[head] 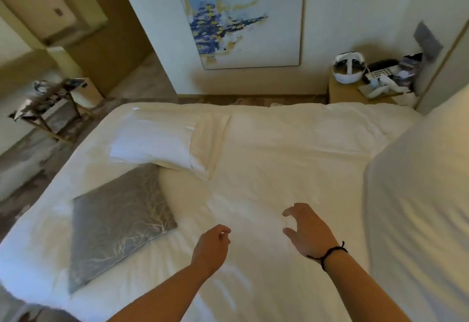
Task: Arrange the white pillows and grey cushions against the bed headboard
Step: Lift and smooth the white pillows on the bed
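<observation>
A white pillow (154, 139) lies flat on the left part of the white bed (291, 159), overlapping a second white pillow (185, 187) beneath it. A grey cushion (116, 222) with a pale branch pattern lies flat at the bed's left side, touching that lower pillow. A large white upright pillow (416, 207) fills the right side of the view. My left hand (212, 247) hovers over the sheet with curled fingers and holds nothing. My right hand (308, 230), a black band on its wrist, has its fingers spread above the sheet, empty.
A framed blue and yellow painting (243, 14) hangs on the far wall. A bedside table (355, 93) at the right carries a white headset, a phone and small items. A folding luggage rack (50, 111) stands on the floor at the left.
</observation>
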Demonstrator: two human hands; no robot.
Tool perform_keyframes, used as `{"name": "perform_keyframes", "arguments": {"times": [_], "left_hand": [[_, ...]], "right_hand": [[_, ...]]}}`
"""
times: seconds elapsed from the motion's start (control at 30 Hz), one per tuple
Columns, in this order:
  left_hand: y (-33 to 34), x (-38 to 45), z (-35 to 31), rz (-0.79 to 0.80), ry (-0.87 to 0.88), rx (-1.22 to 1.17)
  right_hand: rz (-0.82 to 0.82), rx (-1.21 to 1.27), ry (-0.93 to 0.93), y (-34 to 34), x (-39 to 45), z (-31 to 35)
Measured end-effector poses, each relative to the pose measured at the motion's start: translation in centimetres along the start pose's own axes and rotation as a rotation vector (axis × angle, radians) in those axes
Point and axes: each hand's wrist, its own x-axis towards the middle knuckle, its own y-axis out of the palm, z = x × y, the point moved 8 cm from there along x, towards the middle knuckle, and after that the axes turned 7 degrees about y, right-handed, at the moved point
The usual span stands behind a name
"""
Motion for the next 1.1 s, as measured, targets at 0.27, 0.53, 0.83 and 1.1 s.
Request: {"name": "perform_keyframes", "arguments": {"times": [0.27,0.53,0.83,1.1], "left_hand": [[-10.2,2.9,12.3,-0.151,-0.089,-0.078],[-17.8,13.1,24.3,-0.312,-0.145,-0.077],[-18.5,28.8,38.1,-0.349,-0.106,0.491],[-12.8,33.2,41.9,-0.558,-0.009,0.582]], "right_hand": [[0.155,-0.155,-0.047,9.0,4.7,13.0],[0.296,-0.342,-0.098,18.8,14.1,23.6],[0.171,-0.657,-0.316,28.6,30.1,29.3],[-0.111,-0.883,-0.345,35.7,44.6,33.2]]}}
